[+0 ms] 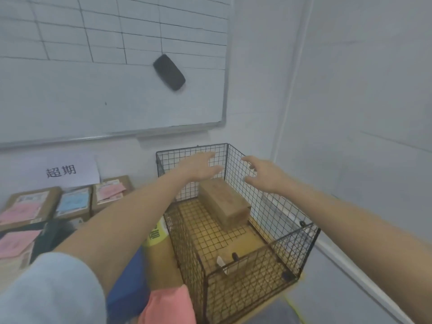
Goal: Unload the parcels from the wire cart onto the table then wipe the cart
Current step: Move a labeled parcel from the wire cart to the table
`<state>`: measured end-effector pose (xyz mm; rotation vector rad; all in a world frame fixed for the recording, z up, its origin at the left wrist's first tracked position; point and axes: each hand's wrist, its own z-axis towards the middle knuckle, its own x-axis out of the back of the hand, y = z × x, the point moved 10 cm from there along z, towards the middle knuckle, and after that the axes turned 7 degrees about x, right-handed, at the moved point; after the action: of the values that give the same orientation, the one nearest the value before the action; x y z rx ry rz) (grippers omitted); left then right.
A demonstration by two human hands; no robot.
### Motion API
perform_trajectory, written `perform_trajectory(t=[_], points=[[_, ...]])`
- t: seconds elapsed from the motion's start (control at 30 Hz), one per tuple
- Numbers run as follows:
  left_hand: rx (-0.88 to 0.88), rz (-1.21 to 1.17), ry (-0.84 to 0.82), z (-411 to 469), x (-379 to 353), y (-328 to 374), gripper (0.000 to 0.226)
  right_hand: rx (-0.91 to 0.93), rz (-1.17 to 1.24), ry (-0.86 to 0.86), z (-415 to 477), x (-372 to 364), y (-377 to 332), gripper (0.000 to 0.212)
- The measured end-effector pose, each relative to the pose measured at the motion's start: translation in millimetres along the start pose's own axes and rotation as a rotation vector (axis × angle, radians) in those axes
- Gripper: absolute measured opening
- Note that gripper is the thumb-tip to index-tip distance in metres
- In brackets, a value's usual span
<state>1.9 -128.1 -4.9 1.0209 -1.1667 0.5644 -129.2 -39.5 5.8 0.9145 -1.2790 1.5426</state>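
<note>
White walls (350, 66), gridded whiteboard (70, 94) w/ black eraser (169, 75), paper sign (61, 170) below.

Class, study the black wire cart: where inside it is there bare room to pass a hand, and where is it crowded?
Free: the mesh floor between the brown cardboard parcel at the far end and the black wire cart's near wall, apart from a white paper scrap. Crowded: the label-covered cardboard boxes packed to the cart's left.

One wire cart (271, 208), one eraser (169, 75), roughly six parcels (224, 202)
</note>
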Motion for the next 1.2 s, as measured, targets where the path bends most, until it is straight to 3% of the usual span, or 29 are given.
perform_trajectory(t=[0.17,0.33,0.5,0.63,0.73,0.9,1.2], points=[[0.088,0.034,-0.116,53.1,-20.2,2.5,0.071,0.033,0.004,-0.113,38.6,-11.6,53.2,0.064],[0.178,0.065,-0.131,82.7,-28.9,-2.3,0.071,0.061,0.030,-0.164,84.4,-24.4,89.6,0.064],[0.277,0.112,-0.219,94.1,-79.5,-8.2,0.076,0.197,0.038,-0.315,123.8,-86.5,95.9,0.065],[0.378,0.104,-0.239,99.3,-108.7,-14.1,0.066,0.244,0.013,-0.447,147.3,-147.7,119.2,0.051],[0.445,0.125,-0.277,104.4,-135.5,-20.0,0.066,0.227,0.027,-0.503,160.4,-184.4,138.7,0.042],[0.474,0.230,-0.357,120.3,-183.1,-25.3,0.069,0.090,0.110,-0.509,174.8,-229.5,169.7,0.058],[0.474,0.157,-0.488,126.6,-272.6,-26.0,0.079,-0.079,0.066,-0.514,169.6,-249.8,199.7,0.051]])
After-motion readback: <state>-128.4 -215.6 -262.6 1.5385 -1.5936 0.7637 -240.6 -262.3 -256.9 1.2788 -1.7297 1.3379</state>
